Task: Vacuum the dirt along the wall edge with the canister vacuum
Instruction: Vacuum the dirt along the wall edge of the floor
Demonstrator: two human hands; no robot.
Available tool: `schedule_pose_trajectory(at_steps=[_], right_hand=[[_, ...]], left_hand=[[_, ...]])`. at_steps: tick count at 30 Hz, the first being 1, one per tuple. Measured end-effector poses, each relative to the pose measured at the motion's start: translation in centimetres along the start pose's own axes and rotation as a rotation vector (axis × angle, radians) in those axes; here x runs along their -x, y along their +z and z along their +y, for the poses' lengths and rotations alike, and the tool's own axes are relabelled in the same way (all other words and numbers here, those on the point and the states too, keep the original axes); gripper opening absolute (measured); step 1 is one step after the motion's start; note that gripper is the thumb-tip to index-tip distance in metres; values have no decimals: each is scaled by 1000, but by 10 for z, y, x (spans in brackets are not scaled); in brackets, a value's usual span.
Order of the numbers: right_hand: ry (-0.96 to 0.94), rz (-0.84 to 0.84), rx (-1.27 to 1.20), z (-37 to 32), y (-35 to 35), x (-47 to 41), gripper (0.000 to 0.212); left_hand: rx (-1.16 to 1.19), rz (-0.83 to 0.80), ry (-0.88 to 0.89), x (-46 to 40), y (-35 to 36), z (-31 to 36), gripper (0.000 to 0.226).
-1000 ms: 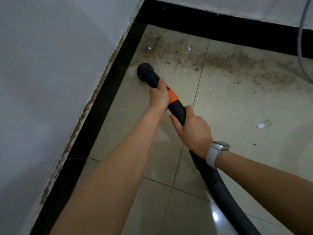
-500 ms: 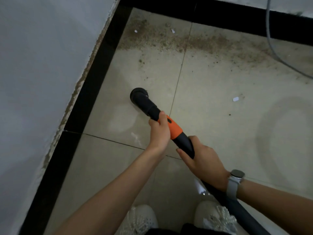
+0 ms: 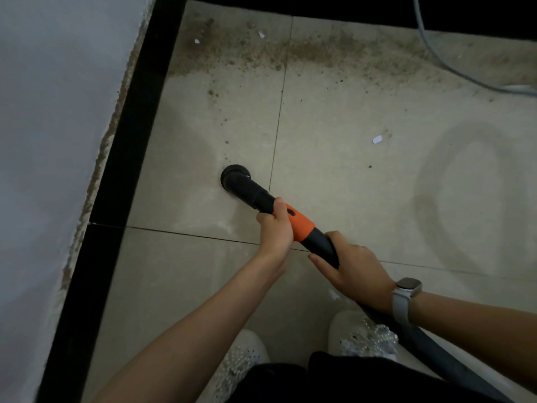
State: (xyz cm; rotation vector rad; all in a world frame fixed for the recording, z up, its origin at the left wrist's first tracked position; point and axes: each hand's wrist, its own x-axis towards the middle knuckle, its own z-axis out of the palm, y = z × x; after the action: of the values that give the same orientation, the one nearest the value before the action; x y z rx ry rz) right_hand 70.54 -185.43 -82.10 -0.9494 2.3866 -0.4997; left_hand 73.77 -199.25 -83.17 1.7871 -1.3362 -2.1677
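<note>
Here, the left hand (image 3: 276, 228) grips the orange collar (image 3: 300, 225); the right hand (image 3: 354, 271) grips the hose (image 3: 322, 245). The nozzle (image 3: 235, 178) rests on the floor (image 3: 334, 175), near of the dirt (image 3: 290, 50).

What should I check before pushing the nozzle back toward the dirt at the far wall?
1. Left hand grip on the wand at the orange collar: ok.
2. Right hand grip on the hose end: ok.
3. Nozzle down at the floor: ok; seal cannot tell.
4. Dirt along the far wall cleared: not ok.
5. Grey cable clear of the dirt band: not ok, it crosses the right end.
6. Suction running: cannot tell.
</note>
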Motion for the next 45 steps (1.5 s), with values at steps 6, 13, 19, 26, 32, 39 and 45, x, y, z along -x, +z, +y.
schedule_pose_trajectory(at_steps=[6,13,19,26,32,39,45], right_hand=[[7,69,2,-4,0,-16,38],[21,17,-67,-20,-1,-57,38],[39,-72,-183,-23,-5,-84,31],[44,-89,-199,-13,-6,-73,24],[-10,-120,-190,-2,-6,-48,24],[18,-51,-157,0,-7,-35,30],[153,94,-143,6,-19,-45,29]], left_hand=[[-25,-3,6,-18,7,15,53],[1,47,42,-44,3,47,51],[17,113,81,-55,4,65,50],[-6,124,59,-46,10,55,54],[-3,148,40,-29,4,28,56],[-24,134,41,-21,9,23,55],[-53,-100,30,-36,43,50,56]])
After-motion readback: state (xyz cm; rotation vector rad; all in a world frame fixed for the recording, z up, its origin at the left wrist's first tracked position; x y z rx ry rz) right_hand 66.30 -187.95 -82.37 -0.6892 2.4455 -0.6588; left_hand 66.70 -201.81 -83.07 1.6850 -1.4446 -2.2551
